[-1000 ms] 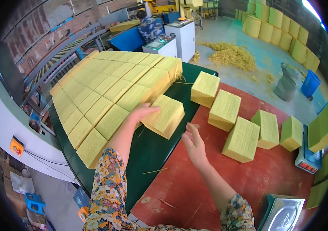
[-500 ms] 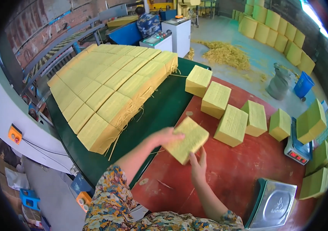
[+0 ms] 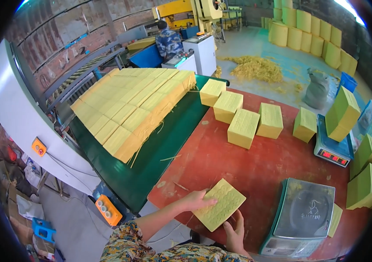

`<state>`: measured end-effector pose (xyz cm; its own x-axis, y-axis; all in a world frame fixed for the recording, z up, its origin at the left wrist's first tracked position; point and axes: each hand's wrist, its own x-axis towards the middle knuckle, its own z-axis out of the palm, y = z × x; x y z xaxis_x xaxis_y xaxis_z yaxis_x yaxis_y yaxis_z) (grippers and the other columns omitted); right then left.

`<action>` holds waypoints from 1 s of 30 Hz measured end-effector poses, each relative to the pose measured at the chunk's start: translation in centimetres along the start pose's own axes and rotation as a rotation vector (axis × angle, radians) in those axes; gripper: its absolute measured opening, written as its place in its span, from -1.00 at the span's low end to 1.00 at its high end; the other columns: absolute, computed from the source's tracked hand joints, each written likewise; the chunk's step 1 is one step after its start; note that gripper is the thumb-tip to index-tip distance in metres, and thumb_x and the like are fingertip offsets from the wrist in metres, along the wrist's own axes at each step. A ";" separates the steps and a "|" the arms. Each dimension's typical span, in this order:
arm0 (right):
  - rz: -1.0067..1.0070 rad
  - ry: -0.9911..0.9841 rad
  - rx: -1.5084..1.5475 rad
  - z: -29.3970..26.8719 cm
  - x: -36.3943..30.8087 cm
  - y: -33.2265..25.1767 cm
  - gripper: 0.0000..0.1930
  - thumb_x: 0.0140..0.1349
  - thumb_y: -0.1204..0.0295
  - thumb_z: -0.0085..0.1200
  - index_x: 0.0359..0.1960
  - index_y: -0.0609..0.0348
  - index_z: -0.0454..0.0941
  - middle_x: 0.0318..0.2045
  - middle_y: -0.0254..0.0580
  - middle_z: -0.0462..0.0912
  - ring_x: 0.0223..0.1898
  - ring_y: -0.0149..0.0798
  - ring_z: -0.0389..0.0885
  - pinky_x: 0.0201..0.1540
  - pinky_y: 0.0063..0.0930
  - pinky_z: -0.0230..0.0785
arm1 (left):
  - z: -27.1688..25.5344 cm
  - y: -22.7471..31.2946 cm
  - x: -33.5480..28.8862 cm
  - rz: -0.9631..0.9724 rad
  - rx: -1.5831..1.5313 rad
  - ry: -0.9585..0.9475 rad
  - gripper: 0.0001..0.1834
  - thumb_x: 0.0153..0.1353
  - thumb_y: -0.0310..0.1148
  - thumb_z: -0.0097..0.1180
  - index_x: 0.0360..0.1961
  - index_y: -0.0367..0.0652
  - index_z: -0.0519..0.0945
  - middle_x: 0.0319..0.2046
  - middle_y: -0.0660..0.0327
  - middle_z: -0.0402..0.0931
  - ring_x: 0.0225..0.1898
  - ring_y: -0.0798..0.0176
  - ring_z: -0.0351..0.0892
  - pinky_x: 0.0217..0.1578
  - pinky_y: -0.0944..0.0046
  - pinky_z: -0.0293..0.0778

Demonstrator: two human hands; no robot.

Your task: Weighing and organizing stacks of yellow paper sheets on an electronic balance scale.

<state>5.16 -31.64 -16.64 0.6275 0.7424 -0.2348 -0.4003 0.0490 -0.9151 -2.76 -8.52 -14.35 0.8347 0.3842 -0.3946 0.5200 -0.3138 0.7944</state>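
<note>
Over the near edge of the red table (image 3: 255, 168), I hold a square stack of yellow joss paper (image 3: 221, 204) tilted, its top face marked with rows of round impressions. My left hand (image 3: 198, 201) is closed on its left side, thumb on top. At its lower right corner, my right hand (image 3: 235, 233) grips with thumb and fingers. Several similar stacks (image 3: 243, 128) stand further back on the table. Two stacks rest one against another on a blue scale (image 3: 333, 150) with a lit red display. A steel-topped scale (image 3: 306, 214) sits right of my hands.
Left of the table, a green conveyor belt (image 3: 151, 168) carries a large slab of cut yellow paper blocks (image 3: 127, 109) with frayed edges. More stacks (image 3: 365, 185) stand at the right. Behind are a seated person (image 3: 169, 43), loose shreds (image 3: 255, 69) and a grey sack (image 3: 317, 89).
Both hands have brought the joss paper stack down and nearer to me, away from the conveyor. The round marks on its face now show. The view has shifted slightly.
</note>
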 end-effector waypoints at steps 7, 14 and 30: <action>0.091 0.067 0.104 -3.2 -6.8 2.4 -0.54 0.31 0.57 -0.05 0.27 0.33 0.32 0.15 0.01 0.51 0.14 -0.09 0.53 0.17 -0.19 0.43 | 3.1 0.3 -2.9 0.084 0.027 -0.102 -0.21 0.18 0.18 0.18 0.24 -0.22 0.44 -0.02 -0.08 0.63 0.04 0.00 0.64 0.06 0.10 0.50; 0.406 0.239 0.537 -5.0 -10.7 10.8 -0.70 0.40 0.39 -0.06 0.07 0.30 0.45 -0.02 -0.05 0.61 0.08 -0.09 0.57 0.13 -0.17 0.44 | 4.8 2.9 -4.0 0.155 0.199 -0.338 -0.25 0.19 0.12 0.21 0.25 -0.17 0.43 0.00 -0.05 0.62 0.00 0.06 0.65 0.01 0.09 0.52; -0.491 0.350 -0.512 2.2 -9.9 -1.9 -0.71 0.33 0.41 0.07 0.01 0.32 0.60 -0.25 -0.12 0.63 -0.27 -0.27 0.61 -0.17 -0.43 0.46 | 7.8 -2.6 -7.2 0.163 -1.065 -0.042 -0.52 0.39 -0.16 0.04 0.17 -0.30 0.48 0.08 0.09 0.54 0.07 0.21 0.54 0.09 0.16 0.45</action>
<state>-1.78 -37.61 -11.81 0.8606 0.4578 0.2230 0.2804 -0.0605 -0.9580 -8.67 -17.23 -17.19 0.8956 0.3699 -0.2469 -0.0067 0.5664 0.8241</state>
